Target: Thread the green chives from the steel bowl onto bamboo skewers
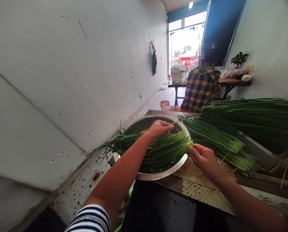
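Observation:
A wide metal basin [156, 176] holds a bunch of garlic chives [165, 149], pale stem ends toward the right rim and dark leaves hanging over the left. Above the bunch, my left hand [159, 128] is closed in a pinch, with a thin pale stalk [173, 123] at its fingertips. My right hand [205, 158] pinches at the stem ends by the basin's right rim; how many stems it grips is hidden by the fingers. Beside the basin, more cut chives [218, 141] lie on the wood-patterned table [189, 169].
A large heap of long green leaves [255, 111] lies at the right, over a pale-edged container [255, 141]. Dry stalks [285, 159] stick out near the right edge. A white wall [98, 80] runs along the left. Ahead, a person in a plaid shirt [200, 88] sits at another table.

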A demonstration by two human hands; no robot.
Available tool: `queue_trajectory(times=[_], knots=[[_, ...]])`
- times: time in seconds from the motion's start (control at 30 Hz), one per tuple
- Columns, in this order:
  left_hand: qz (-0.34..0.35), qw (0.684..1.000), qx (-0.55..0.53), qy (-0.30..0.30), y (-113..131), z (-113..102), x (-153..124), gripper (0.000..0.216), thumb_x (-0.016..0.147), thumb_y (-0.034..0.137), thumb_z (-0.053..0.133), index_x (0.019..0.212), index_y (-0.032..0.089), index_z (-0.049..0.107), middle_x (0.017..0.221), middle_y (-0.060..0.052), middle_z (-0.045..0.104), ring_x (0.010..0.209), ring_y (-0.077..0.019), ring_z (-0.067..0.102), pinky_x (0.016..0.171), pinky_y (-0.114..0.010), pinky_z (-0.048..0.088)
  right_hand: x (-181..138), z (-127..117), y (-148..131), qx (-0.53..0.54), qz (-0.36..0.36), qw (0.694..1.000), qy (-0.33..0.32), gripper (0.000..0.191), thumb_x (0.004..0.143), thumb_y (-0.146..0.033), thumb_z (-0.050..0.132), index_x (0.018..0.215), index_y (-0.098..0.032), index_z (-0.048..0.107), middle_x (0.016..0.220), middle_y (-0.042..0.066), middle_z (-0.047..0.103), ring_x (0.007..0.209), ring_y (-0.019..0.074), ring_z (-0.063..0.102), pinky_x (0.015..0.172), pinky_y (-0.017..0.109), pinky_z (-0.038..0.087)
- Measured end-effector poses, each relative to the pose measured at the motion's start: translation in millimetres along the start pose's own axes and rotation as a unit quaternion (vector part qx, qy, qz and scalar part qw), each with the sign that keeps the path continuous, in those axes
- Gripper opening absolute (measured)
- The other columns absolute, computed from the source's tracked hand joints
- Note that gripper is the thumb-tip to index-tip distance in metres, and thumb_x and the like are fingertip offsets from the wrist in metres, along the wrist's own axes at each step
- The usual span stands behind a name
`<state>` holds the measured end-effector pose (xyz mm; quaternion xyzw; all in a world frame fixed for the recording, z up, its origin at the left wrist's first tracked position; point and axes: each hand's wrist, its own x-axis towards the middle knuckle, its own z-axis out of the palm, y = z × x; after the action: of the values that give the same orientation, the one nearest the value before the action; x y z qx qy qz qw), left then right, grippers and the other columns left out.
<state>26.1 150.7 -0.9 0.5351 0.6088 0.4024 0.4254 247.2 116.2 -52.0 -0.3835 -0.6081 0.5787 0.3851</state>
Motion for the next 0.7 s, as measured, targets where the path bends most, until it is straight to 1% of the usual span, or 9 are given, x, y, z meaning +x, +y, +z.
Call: queue_trajectory(times=[0.1,0.2,0.27,0.33,0.5,0.7], knots=[[-0.019,0.998,0.027,-0.044,0.0,-1.4,-0.7,0.035,0.075,0.041,0.064,0.094,0.013,0.073,0.059,0.000,0.058,0.047,-0.0045,0.038,0.047,-0.020,0.030,0.0,0.0,0.3,0.008,0.004,1.000,-0.003,0.045,0.072,-0.060,0.063,0.063,-0.019,0.049,0.047,-0.008,0.030,0.042,0.0050,0.021,0.040,0.022,0.013],[-0.022,0.996,-0.008,-0.083,2.1,-2.3,-3.3,0.030,0.075,0.032,0.064,0.096,0.012,0.072,0.065,-0.001,0.062,0.051,-0.0044,0.041,0.051,-0.020,0.032,0.5,0.3,0.6,0.030,0.013,0.999,-0.007,0.046,0.071,-0.061,0.064,0.062,-0.019,0.047,0.047,-0.008,0.028,0.042,0.0045,0.020,0.040,0.022,0.012],[-0.022,0.995,-0.035,-0.087,2.9,-2.6,-4.4,0.028,0.073,0.025,0.065,0.097,0.012,0.072,0.072,-0.003,0.066,0.056,-0.0062,0.048,0.056,-0.020,0.037,1.0,0.5,0.9,0.037,0.016,0.999,-0.008,0.046,0.070,-0.061,0.065,0.062,-0.019,0.048,0.047,-0.008,0.028,0.042,0.0045,0.020,0.040,0.022,0.012],[-0.018,0.995,-0.044,-0.083,2.7,-2.7,-4.7,0.027,0.071,0.023,0.066,0.095,0.012,0.072,0.080,-0.007,0.070,0.064,-0.0085,0.054,0.062,-0.022,0.041,1.6,0.7,1.3,0.038,0.018,0.999,-0.007,0.046,0.069,-0.061,0.065,0.063,-0.018,0.049,0.047,-0.008,0.029,0.042,0.0045,0.020,0.040,0.022,0.012],[0.021,0.995,-0.040,-0.092,0.8,-2.7,-3.5,0.027,0.069,0.024,0.069,0.093,0.013,0.073,0.090,-0.009,0.073,0.072,-0.0106,0.058,0.072,-0.024,0.045,1.7,0.4,2.1,0.030,0.014,0.999,-0.005,0.045,0.071,-0.060,0.064,0.065,-0.018,0.049,0.048,-0.008,0.030,0.042,0.0047,0.020,0.040,0.022,0.012],[0.000,0.995,-0.033,-0.097,4.7,-2.9,-4.7,0.020,0.066,0.017,0.069,0.084,0.012,0.075,0.090,-0.009,0.073,0.082,-0.0138,0.061,0.084,-0.028,0.046,-1.2,0.5,-1.2,0.037,0.021,0.999,-0.001,0.042,0.072,-0.058,0.065,0.068,-0.018,0.051,0.048,-0.008,0.030,0.042,0.0045,0.021,0.040,0.021,0.013]])
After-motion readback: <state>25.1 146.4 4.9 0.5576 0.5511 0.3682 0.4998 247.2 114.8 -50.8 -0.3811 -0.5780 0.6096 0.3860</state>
